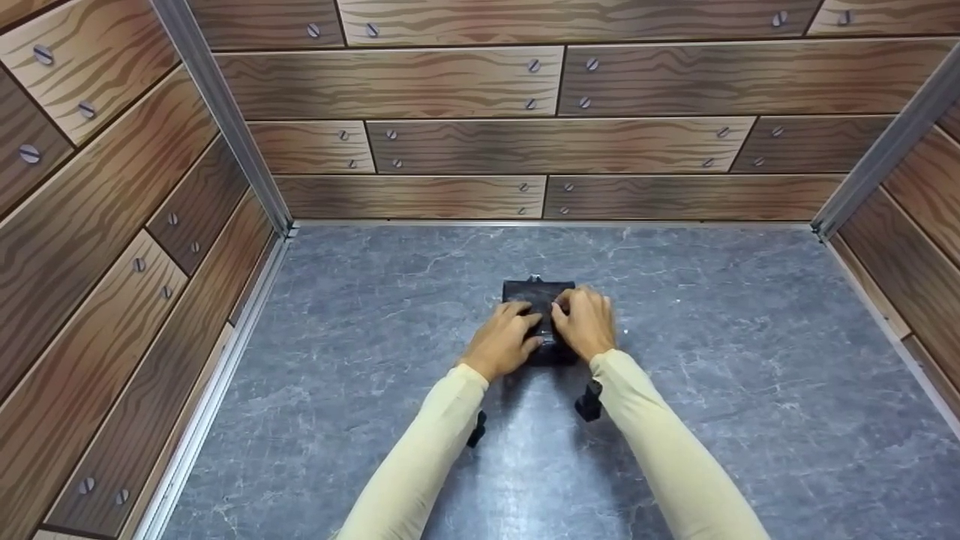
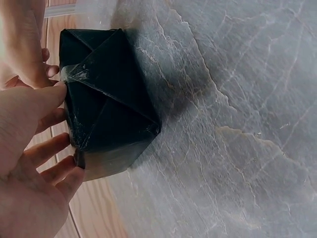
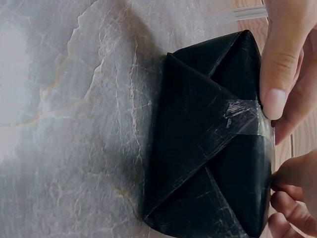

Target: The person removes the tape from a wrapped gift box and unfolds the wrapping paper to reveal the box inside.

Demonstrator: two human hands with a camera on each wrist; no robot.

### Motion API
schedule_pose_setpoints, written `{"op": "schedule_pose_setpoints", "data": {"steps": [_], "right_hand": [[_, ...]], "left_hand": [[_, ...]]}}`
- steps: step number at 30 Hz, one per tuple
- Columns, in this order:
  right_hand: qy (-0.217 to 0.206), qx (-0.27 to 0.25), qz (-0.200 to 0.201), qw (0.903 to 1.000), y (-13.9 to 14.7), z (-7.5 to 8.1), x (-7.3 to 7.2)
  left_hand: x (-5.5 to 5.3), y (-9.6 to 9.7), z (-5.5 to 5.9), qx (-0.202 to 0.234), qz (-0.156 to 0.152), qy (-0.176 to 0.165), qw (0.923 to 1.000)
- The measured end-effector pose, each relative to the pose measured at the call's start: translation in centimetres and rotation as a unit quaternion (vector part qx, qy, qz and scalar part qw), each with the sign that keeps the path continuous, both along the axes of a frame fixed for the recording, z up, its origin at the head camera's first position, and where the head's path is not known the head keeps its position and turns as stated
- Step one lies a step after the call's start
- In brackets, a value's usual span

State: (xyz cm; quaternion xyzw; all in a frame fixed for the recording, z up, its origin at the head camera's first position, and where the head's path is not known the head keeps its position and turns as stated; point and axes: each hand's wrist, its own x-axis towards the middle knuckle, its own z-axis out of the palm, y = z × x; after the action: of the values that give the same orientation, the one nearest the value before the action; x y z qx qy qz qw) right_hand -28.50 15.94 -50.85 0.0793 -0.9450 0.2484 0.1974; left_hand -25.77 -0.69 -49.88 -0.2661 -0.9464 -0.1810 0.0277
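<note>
A black wrapped package [image 1: 559, 354] with folded, pointed flaps rests on the marbled surface. Clear tape [image 3: 247, 118] runs over the flaps and the upper edge, as seen in the right wrist view. My left hand [image 1: 501, 341] touches the top from the left, fingers spread and slightly bent, thumb [image 2: 49, 96] at the near upper edge. From the right, my right hand [image 1: 586, 319] has its thumb [image 3: 275, 101] on the upper edge beside the tape and its other fingers bent over the top. I cannot tell whether these fingers pinch the tape.
Marbled grey flooring [image 1: 375, 300] spreads around the package. Wood-plank-patterned walls [image 1: 450, 82] stand at the back and both sides, with metal strips [image 1: 262, 176] at the corners. Black wrist devices [image 1: 589, 401] hang under the pale sleeves [image 1: 652, 435].
</note>
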Motion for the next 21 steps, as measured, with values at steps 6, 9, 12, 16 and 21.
{"op": "schedule_pose_setpoints", "data": {"steps": [6, 9, 12, 16, 21], "right_hand": [[0.005, -0.006, -0.004, 1.0, 0.2, 0.0, 0.1], [0.007, -0.013, -0.009, 0.9999, 0.5, -0.1, 0.1], [0.008, -0.016, -0.014, 0.9997, 0.7, -0.1, 0.1], [0.012, -0.021, -0.021, 0.9995, 0.9, -0.2, 0.1], [0.025, -0.027, -0.028, 0.9989, 1.0, -0.2, 0.1]], "left_hand": [[0.0, 0.0, 0.0, 0.002, 0.003, 0.003, 1.0], [0.0, 0.1, 0.0, 0.0, 0.005, 0.002, 1.0], [0.0, 0.1, 0.0, 0.001, 0.005, 0.003, 1.0], [0.0, 0.2, 0.0, -0.003, 0.005, 0.001, 1.0], [0.0, 0.2, 0.1, -0.008, 0.007, -0.002, 0.9999]]}}
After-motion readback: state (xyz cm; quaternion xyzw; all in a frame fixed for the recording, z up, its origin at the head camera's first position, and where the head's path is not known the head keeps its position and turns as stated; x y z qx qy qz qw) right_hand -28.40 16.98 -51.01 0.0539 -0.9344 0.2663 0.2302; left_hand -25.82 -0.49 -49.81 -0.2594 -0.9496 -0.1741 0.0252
